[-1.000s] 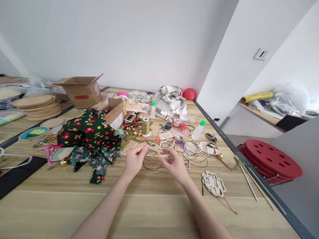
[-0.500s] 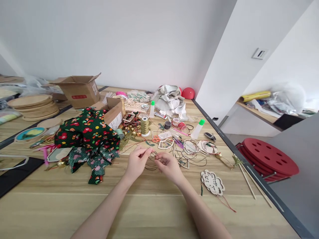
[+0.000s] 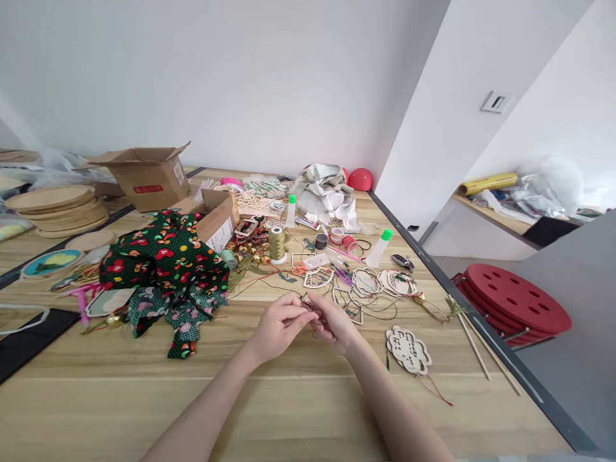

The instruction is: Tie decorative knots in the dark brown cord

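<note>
My left hand [image 3: 283,326] and my right hand [image 3: 333,323] meet fingertip to fingertip above the wooden table. Both are closed on a thin dark cord [image 3: 305,300], most of it hidden by the fingers. Just beyond the hands, more dark cord [image 3: 382,309] lies in loose loops around flat wooden cut-out pieces [image 3: 366,281]. To the right of my right hand rests a cloud-shaped wooden tag [image 3: 408,350] with dark lettering and a red string. Orange-handled scissors [image 3: 299,268] and a spool of olive-gold thread [image 3: 276,245] are behind my left hand.
Patterned dark green fabric [image 3: 166,260] is heaped at the left, near cardboard boxes [image 3: 156,179]. Two green-capped bottles, one nearer [image 3: 379,249], stand among small thread spools [image 3: 349,243]. Thin wooden sticks [image 3: 475,346] lie by the right edge, with red stools [image 3: 517,298] beyond it.
My hands have come together and the fingertips now overlap. The cord loops that showed between them are mostly covered. The view has shifted slightly.
</note>
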The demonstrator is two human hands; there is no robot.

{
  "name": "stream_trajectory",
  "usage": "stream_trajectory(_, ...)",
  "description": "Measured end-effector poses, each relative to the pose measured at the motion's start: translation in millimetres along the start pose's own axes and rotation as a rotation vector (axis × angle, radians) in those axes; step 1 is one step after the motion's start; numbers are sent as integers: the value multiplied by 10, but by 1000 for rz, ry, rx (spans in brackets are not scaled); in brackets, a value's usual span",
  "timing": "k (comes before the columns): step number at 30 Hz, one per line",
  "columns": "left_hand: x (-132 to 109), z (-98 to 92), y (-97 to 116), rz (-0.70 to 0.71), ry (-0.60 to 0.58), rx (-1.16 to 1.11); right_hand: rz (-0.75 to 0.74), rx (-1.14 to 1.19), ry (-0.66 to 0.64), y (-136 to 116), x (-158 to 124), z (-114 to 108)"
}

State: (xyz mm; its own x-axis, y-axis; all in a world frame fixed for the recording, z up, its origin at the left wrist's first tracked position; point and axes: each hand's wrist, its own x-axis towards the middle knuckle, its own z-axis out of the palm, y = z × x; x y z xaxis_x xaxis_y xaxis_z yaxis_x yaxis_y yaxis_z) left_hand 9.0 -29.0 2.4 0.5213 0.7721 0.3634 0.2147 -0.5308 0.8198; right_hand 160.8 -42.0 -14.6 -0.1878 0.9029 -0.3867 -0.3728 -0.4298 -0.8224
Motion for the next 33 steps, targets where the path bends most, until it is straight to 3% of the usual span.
stream_trajectory(4, -9, 30, -8, 20, -27, 38, -107, 29, 2, -22, -12, -56)
stream_trajectory(7, 8, 25, -48, -25, 15, 23, -223, 0, 116, -41, -11, -107)
stream_trajectory(13, 49, -68, -175, -185, 257, 51, -487, -161, 377, -87, -47, -125)
stream_trajectory(18, 65, -187, -300, -220, 326, 305, -553, -231, 482, -96, -49, -131)
stream_trajectory(20, 70, -215, -344, -221, 316, 427, -543, -221, 482, -95, -43, -127)
stream_trajectory(23, 75, -209, -364, -89, 286, 500, -504, -223, 436, -83, -35, -106)
stream_trajectory(27, 54, -110, -274, 54, 90, 289, -450, -252, 378, -54, -31, -63)
stream_trajectory(30, 25, -15, -188, 24, -45, 156, -446, -283, 354, -45, -34, -42)
stream_trajectory(33, 11, 29, -143, -2, -86, 140, -441, -275, 364, -50, -36, -45)
